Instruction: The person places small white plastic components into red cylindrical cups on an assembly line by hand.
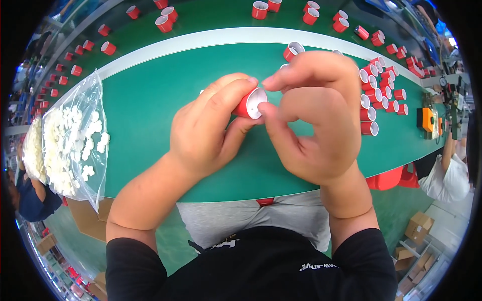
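My left hand (pixel 201 128) is closed around a small red cup-shaped part (pixel 242 108), its white hollow end tilted toward the right. Inside that end a small dark spot shows. At the mouth of the cup, my right hand (pixel 316 125) brings thumb and forefinger together in a pinch, the tips touching the rim or just inside it. What the pinch holds, if anything, is hidden. Another finger of the right hand curls above, apart from the cup. A small white bit peeks out beside the left hand's knuckles.
On the left lies a clear plastic bag (pixel 75 145) of small white pieces. Several red cups (pixel 372 95) are clustered at right, others stand beyond the white strip (pixel 211 41). An orange-and-black device (pixel 427 120) sits at the far right. Other people work at both sides.
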`<state>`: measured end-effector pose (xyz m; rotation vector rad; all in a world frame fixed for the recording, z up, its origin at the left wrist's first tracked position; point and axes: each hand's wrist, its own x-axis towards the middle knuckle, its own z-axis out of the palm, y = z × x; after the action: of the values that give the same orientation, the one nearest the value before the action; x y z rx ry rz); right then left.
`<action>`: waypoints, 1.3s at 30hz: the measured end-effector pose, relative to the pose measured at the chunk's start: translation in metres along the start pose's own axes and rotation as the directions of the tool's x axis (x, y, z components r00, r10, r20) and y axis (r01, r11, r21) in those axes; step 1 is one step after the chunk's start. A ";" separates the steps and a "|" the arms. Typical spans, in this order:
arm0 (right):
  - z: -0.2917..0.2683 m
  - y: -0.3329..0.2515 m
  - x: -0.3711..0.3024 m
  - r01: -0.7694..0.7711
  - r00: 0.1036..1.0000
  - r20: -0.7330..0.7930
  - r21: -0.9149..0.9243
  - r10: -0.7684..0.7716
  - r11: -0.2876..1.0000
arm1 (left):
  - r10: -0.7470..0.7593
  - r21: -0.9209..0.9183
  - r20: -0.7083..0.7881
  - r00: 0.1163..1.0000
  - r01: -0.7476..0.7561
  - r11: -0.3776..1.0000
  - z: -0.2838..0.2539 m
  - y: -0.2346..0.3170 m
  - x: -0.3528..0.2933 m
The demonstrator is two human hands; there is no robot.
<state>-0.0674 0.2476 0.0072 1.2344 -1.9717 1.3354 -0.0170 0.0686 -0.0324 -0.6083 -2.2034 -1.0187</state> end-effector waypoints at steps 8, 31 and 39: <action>-0.002 0.006 -0.005 -0.013 0.999 0.028 -0.043 0.014 0.999 | -0.023 0.001 -0.016 1.000 0.023 1.000 0.010 0.000 0.000; -0.013 0.010 -0.014 0.091 0.988 0.122 0.003 -0.091 0.996 | 0.116 0.057 0.067 0.991 -0.120 0.991 0.011 0.005 0.007; -0.013 0.010 -0.012 0.054 0.995 0.078 0.050 -0.058 0.997 | 0.091 0.016 0.023 0.996 -0.091 0.996 0.014 0.005 0.005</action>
<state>-0.0718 0.2651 -0.0011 1.3746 -1.9532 1.3328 -0.0225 0.0830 -0.0337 -0.7088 -2.1801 -0.9501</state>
